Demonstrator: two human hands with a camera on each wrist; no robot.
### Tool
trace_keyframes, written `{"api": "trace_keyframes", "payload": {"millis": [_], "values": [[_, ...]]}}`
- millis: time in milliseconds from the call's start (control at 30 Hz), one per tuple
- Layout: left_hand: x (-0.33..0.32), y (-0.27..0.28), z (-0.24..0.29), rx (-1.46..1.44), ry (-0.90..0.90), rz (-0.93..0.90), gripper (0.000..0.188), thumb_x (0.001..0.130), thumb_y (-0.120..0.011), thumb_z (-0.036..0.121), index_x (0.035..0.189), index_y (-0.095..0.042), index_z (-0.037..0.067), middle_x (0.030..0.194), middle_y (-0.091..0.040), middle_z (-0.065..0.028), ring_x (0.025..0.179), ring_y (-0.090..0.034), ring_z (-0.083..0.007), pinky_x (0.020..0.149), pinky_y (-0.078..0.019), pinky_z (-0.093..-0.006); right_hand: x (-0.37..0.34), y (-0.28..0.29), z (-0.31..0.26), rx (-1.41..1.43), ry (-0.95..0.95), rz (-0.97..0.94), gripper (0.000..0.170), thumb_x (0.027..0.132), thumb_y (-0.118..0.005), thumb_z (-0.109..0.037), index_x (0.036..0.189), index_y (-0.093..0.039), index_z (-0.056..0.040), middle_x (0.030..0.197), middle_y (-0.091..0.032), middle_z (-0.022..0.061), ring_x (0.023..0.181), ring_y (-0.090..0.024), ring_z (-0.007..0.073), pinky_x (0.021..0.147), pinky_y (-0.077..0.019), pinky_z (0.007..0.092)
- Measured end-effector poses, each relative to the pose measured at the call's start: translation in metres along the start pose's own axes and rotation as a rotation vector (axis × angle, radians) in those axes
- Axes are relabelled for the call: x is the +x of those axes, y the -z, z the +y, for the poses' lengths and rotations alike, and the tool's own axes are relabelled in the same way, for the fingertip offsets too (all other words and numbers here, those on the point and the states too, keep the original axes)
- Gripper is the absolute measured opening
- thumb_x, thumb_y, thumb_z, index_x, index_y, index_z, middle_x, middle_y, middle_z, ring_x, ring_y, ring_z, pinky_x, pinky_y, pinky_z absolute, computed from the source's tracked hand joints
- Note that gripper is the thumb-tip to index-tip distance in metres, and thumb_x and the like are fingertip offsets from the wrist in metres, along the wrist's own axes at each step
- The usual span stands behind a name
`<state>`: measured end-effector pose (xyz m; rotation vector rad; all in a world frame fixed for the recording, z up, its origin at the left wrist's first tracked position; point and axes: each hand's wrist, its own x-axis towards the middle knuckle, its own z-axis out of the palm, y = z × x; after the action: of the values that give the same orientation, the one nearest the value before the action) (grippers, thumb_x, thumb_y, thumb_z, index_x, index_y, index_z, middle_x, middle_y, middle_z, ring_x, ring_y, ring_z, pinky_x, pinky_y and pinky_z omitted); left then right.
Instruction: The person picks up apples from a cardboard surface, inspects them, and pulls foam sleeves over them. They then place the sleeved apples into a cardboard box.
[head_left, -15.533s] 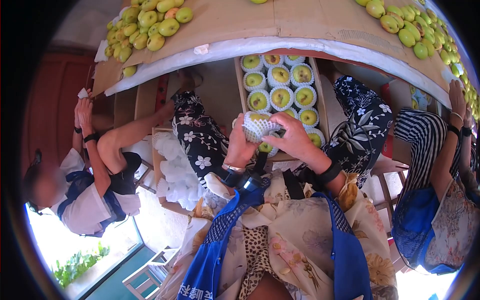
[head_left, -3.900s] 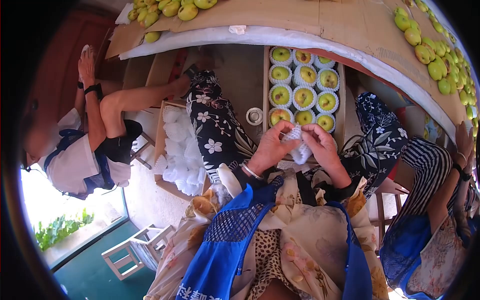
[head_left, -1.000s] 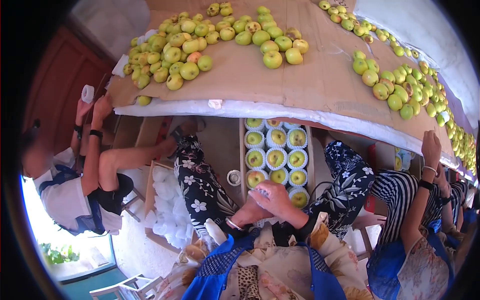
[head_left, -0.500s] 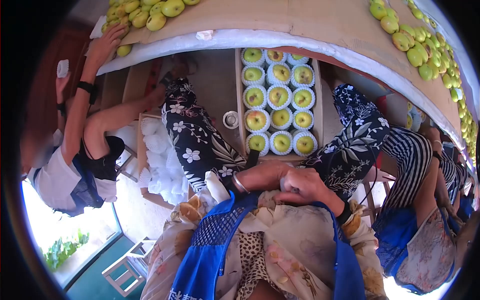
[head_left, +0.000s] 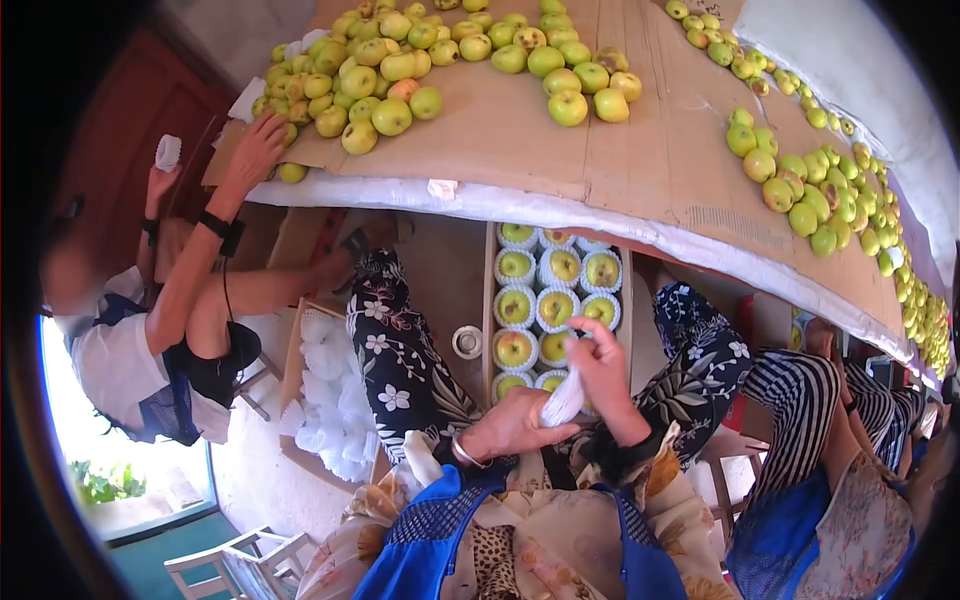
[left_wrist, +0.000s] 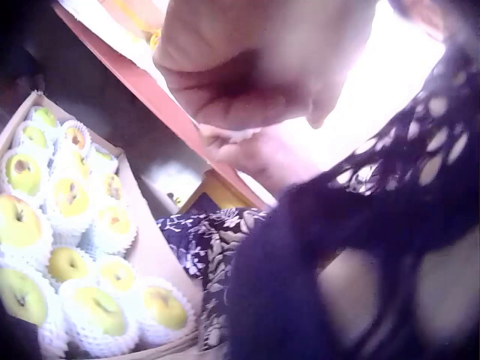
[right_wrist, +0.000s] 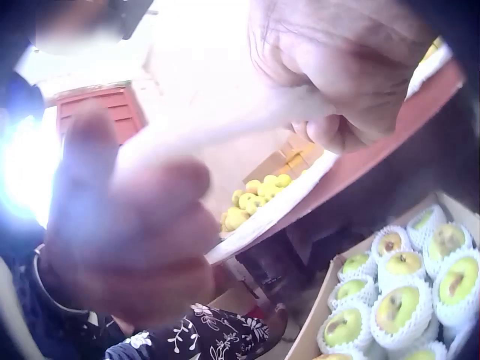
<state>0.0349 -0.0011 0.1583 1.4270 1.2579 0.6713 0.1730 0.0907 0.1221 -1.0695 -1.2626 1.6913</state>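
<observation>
A white foam fruit net (head_left: 565,398) is stretched narrow between both hands, above the lap and close to the carton's near end. My left hand (head_left: 513,424) grips its lower end. The upper end is pinched by the fingers of my right hand (head_left: 603,368). In the right wrist view the net (right_wrist: 217,131) spans like a cord from the blurred left hand (right_wrist: 135,232) to the curled right hand (right_wrist: 341,67). Beyond the hands, a carton (head_left: 627,320) holds rows of yellow-green apples (head_left: 557,307) in white foam nets, stems up.
A box of white foam nets (head_left: 335,390) stands left of my legs. Across the front runs a cardboard-covered table (head_left: 480,160) with loose apples (head_left: 390,117). One person (head_left: 140,350) sits on the left, reaching to the apples; another, in striped trousers (head_left: 795,415), sits on the right.
Half a second ago my hands were crossed low at the lap; now they are raised and apart with the net stretched between them. The person at left keeps a hand at the apple pile.
</observation>
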Motion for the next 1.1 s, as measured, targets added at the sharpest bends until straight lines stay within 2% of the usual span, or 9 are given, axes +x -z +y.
{"api": "trace_keyframes", "payload": {"millis": [67,133,233,500,600,667,733,933,1100], "values": [[0.0,0.004,-0.005,-0.092,-0.018,0.089,0.033,0.075,-0.069,0.03,0.088,-0.062,0.001,0.074,-0.062,-0.0179,0.068,-0.062,-0.0292,0.062,-0.0481,-0.0344,-0.001,-0.005,-0.001,0.022,-0.015,-0.035,0.025,0.084,-0.058,-0.003,0.109,-0.054,-0.0034,0.058,-0.043,-0.0088,0.05,-0.036,-0.0003,0.045,-0.0291,0.0181],[0.006,-0.001,-0.025,-0.229,0.079,0.07,0.029,0.075,-0.071,0.027,0.084,-0.06,0.001,0.065,-0.059,-0.0105,0.059,-0.056,-0.0149,0.057,-0.0459,-0.03,0.005,-0.004,-0.007,0.046,0.009,0.048,0.025,0.082,-0.061,-0.006,0.107,-0.056,-0.0044,0.057,-0.047,-0.0065,0.05,-0.04,0.0005,0.046,-0.0318,0.0179],[0.014,-0.035,-0.078,0.064,0.034,-0.026,0.025,0.079,-0.067,0.025,0.096,-0.063,0.006,0.076,-0.063,-0.0074,0.071,-0.059,-0.0148,0.066,-0.0475,-0.0318,0.001,-0.019,-0.045,-0.553,0.495,-0.248,0.028,0.076,-0.068,-0.006,0.102,-0.059,-0.004,0.057,-0.054,-0.0023,0.051,-0.045,0.0013,0.047,-0.0368,0.0193],[0.008,0.006,-0.036,-0.564,0.12,0.132,0.041,0.077,-0.071,0.017,0.11,-0.056,-0.002,0.091,-0.062,-0.001,0.078,-0.055,-0.0086,0.071,-0.0465,-0.0267,0.05,-0.014,-0.035,-0.447,0.125,-0.207,0.027,0.079,-0.066,-0.017,0.102,-0.059,-0.0046,0.061,-0.056,0.0033,0.054,-0.052,0.0086,0.052,-0.0436,0.0244],[0.008,0.015,-0.043,-0.623,-0.017,0.29,0.052,0.078,-0.068,0.015,0.123,-0.045,0.001,0.101,-0.058,-0.0036,0.088,-0.053,-0.0077,0.075,-0.0459,-0.0265,0.073,-0.023,-0.063,-0.557,0.333,-0.38,0.032,0.078,-0.066,-0.021,0.104,-0.058,-0.0025,0.073,-0.059,0.0078,0.064,-0.056,0.0162,0.06,-0.0456,0.0286],[-0.004,0.028,-0.054,-0.546,0.214,0.273,0.051,0.084,-0.057,0.016,0.128,-0.037,0.001,0.114,-0.053,-0.0071,0.098,-0.051,-0.0102,0.081,-0.0444,-0.0272,0.113,-0.018,-0.087,-0.684,0.332,-0.273,0.048,0.073,-0.07,-0.024,0.11,-0.053,-0.0003,0.093,-0.058,0.0154,0.082,-0.057,0.0244,0.071,-0.0466,0.0331],[-0.002,0.036,-0.053,-0.909,0.128,0.481,0.052,0.083,-0.049,0.026,0.128,-0.036,0.002,0.076,-0.051,-0.0029,0.056,-0.044,-0.0095,0.051,-0.0371,-0.0213,0.163,-0.011,-0.105,-0.756,0.417,-0.068,0.057,0.07,-0.072,-0.025,0.116,-0.049,0.0,0.102,-0.056,0.0178,0.09,-0.056,0.0272,0.077,-0.046,0.0345],[-0.013,0.064,-0.061,-0.639,0.204,0.57,0.033,0.084,-0.044,0.025,0.105,-0.048,0.0,0.068,-0.052,-0.004,0.058,-0.049,-0.0122,0.055,-0.0395,-0.0243,0.293,0.005,-0.12,-1.112,0.873,0.295,0.063,0.071,-0.069,-0.038,0.117,-0.049,-0.0001,0.114,-0.052,0.0229,0.11,-0.048,0.0365,0.091,-0.0404,0.0427],[-0.039,0.094,-0.103,-0.635,0.267,0.659,0.034,0.085,-0.046,0.027,0.105,-0.051,-0.001,0.074,-0.054,-0.0042,0.063,-0.051,-0.0117,0.06,-0.0408,-0.0239,0.352,0.008,-0.149,-1.174,0.573,0.097,0.066,0.072,-0.064,-0.05,0.113,-0.054,0.0005,0.125,-0.042,0.0277,0.115,-0.044,0.0387,0.095,-0.0374,0.0423]]}}
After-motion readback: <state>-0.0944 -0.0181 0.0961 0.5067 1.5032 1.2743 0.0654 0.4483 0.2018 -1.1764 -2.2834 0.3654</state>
